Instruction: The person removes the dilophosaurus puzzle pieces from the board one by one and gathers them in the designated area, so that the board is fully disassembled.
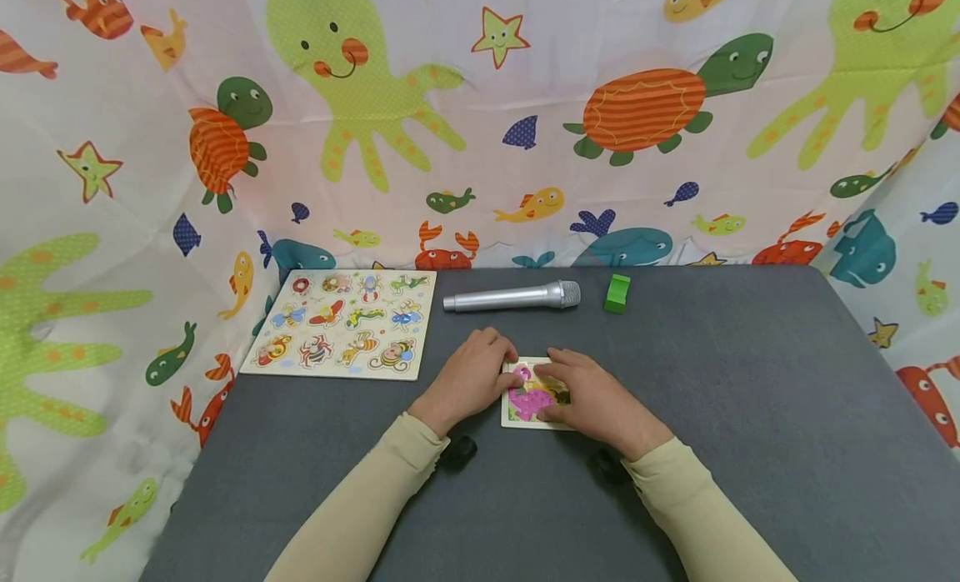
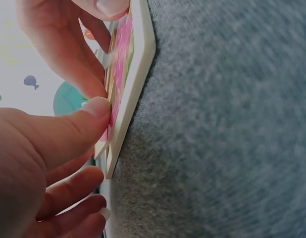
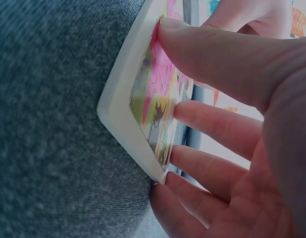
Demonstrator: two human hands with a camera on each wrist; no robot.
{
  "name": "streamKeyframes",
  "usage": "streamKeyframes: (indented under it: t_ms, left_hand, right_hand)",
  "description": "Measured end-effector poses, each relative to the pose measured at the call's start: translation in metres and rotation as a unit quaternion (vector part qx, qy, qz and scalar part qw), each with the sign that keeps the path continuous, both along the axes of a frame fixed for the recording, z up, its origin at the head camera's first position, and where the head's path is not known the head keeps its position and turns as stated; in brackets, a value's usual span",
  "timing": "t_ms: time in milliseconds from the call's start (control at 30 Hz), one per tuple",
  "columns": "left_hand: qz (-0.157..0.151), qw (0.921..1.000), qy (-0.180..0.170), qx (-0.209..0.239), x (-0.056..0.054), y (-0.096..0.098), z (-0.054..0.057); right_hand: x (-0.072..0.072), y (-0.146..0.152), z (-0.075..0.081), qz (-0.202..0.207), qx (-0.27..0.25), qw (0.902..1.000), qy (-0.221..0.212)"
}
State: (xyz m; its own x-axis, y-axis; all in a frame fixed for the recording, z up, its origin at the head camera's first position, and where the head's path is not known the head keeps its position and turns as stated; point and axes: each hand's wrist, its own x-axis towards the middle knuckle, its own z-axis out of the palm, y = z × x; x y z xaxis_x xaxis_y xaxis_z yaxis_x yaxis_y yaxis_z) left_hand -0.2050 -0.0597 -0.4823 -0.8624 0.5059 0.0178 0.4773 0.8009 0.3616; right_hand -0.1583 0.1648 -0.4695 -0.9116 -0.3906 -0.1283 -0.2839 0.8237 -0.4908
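Pink-creature jigsaw: here it sits, in a pale wooden tray [image 1: 536, 426] flat on the worktop [image 1: 750, 415], between the two hands and in front of the microphone.
Left fingers: thumb and index pinch a jigsaw piece [image 2: 100, 148], tipped slightly clear of the tray at its far left; the others bend loosely beyond the edge.
Right fingers: loosely spread, thumb tip on the pink picture, the rest fanned over the right side to the far corner, no firm grip.
Hands and sleeves: left hand [image 1: 468, 380] angles in from the left, right hand [image 1: 606, 403] mirrors it, both palms low; cream sleeves [image 1: 356, 503] run back to the near edge.
Behind: silver microphone [image 1: 510, 298] on its side, green block [image 1: 617, 293] just right of it.
Far left: insect puzzle board [image 1: 341, 323], lying flat.
Backdrop: a sea-animal curtain [image 1: 480, 107], turtles, octopuses and crabs all round.
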Motion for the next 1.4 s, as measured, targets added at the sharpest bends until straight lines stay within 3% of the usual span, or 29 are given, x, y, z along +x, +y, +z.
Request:
streamKeyframes:
  t_ms: [233, 500, 700, 1167, 1400]
  left_hand:
    - [0.009, 0.9992, -0.025, 0.031, 0.0007, 0.0004, 0.0029]
    - [0.012, 0.9949, -0.05, 0.087, -0.0036, -0.0017, -0.0047]
    - [0.018, 0.991, -0.067, 0.115, -0.0034, -0.0031, -0.0038]
    - [0.01, 0.9928, -0.054, 0.106, -0.0041, -0.0015, -0.0012]
    - [0.006, 0.9916, -0.059, 0.115, -0.0027, -0.0024, 0.0015]
  right_hand:
    - [0.0003, -0.0002, -0.0012, 0.003, -0.003, 1.0, 0.007]
    - [-0.0002, -0.0022, -0.0022, -0.004, 0.0, 1.0, 0.003]
    - [0.0, -0.004, -0.0023, -0.002, -0.002, 1.0, 0.005]
    - [0.0026, -0.0025, 0.003, 0.039, 0.002, 0.9987, 0.033]
    - [0.0052, -0.0033, 0.006, 0.056, 0.022, 0.998, 0.021]
